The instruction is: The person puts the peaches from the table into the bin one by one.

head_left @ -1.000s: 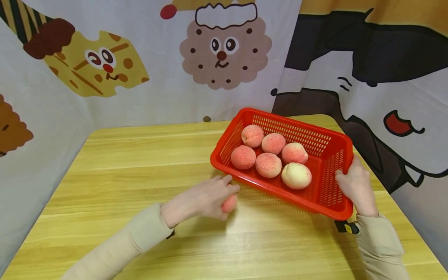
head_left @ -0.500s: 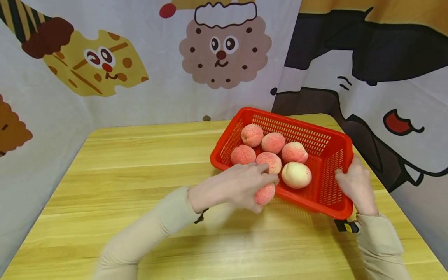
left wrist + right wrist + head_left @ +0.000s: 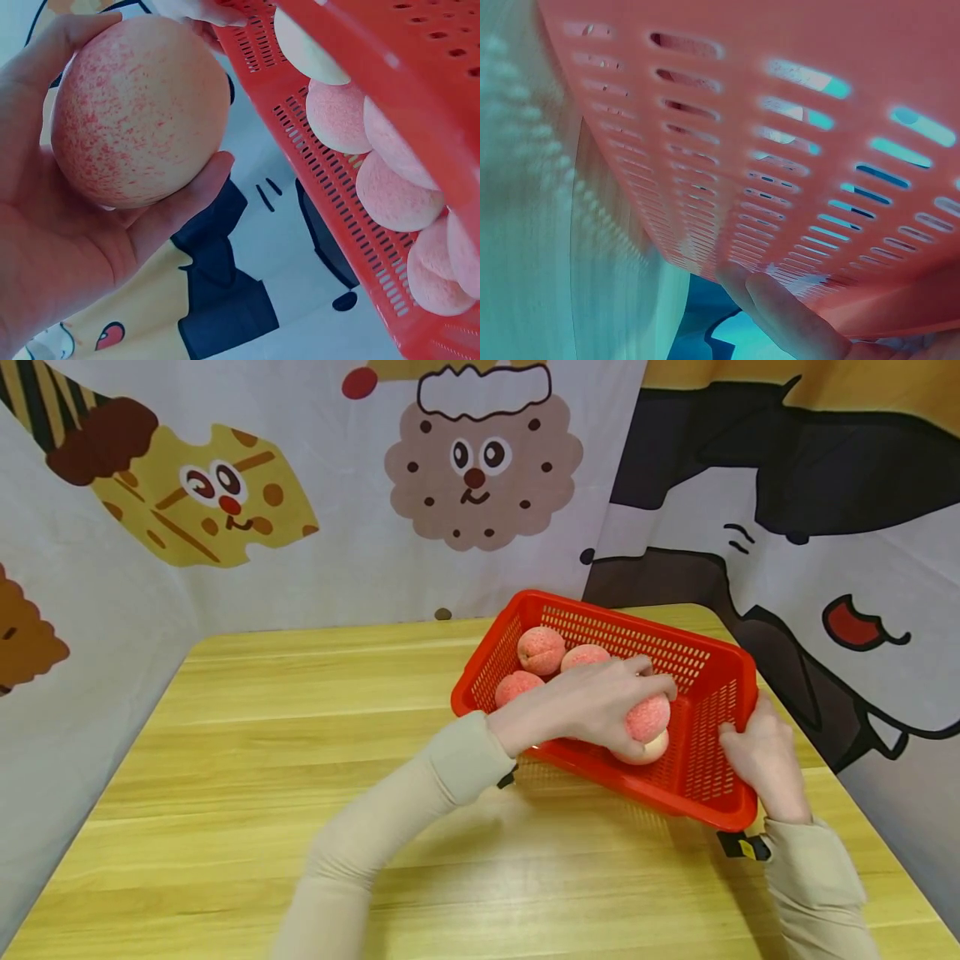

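My left hand (image 3: 596, 697) grips a pink peach (image 3: 648, 718) over the red plastic basket (image 3: 716, 814), right above a pale peach (image 3: 651, 750). Thumb and fingers wrap round the held peach (image 3: 142, 112) in the left wrist view, its skin cream with red speckles. My right hand (image 3: 767, 760) holds the basket's right end, thumb inside the wall. Seen from the right wrist, its fingers (image 3: 787, 315) lie against the slotted outer wall. More peaches, among them one at the back left (image 3: 542, 650), rest inside; the left hand and forearm hide some.
The basket stands tilted at an angle on a light wooden table (image 3: 262, 760), towards its back right. A patterned cloth (image 3: 337, 585) with cartoon figures hangs behind and beside the table. Inside the basket, the peaches lie mostly at the left and middle.
My left hand picked the peach up from the table in front of the basket and carried it right and up, over the basket's inside. The right hand and basket stayed in place.
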A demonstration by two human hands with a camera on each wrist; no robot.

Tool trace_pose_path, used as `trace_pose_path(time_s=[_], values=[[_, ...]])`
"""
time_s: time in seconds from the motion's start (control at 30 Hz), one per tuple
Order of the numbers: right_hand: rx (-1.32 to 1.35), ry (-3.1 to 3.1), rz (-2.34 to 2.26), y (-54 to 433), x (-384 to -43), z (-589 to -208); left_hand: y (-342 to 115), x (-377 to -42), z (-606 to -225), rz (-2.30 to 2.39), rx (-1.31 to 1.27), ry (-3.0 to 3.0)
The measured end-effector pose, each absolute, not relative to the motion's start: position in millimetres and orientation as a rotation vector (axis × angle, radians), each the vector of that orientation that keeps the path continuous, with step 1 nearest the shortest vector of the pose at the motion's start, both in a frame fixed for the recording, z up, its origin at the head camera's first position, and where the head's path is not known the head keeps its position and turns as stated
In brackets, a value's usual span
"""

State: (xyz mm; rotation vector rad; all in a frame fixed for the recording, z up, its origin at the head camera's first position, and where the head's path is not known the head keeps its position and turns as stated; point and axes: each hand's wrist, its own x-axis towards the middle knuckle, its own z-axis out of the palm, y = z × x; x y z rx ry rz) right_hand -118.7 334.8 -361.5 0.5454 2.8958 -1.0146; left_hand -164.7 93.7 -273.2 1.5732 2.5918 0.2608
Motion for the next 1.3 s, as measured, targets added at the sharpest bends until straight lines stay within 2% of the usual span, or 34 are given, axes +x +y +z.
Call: trace_pose_path(time_s=[0.37, 0.67, 0.97, 1.3], values=[[0.503, 2.927, -0.984, 338.1, -119.2, -360.8, 149.4, -191.8, -267.7, 0.285, 1.433, 2.600], [0.512, 2.933, -0.955, 338.9, -119.0, -359.9, 185.5, -210.8, -284.2, 0.334, 1.363, 2.578], [0.494, 3.012, -0.923, 340.5, -119.1, -359.5, 212.5, -209.6, -292.3, 0.061, 1.312, 2.516], [0.517, 2.929, -1.001, 337.7, -120.5, -358.6, 217.0, -204.4, -296.9, -0.110, 1.163, 2.419]])
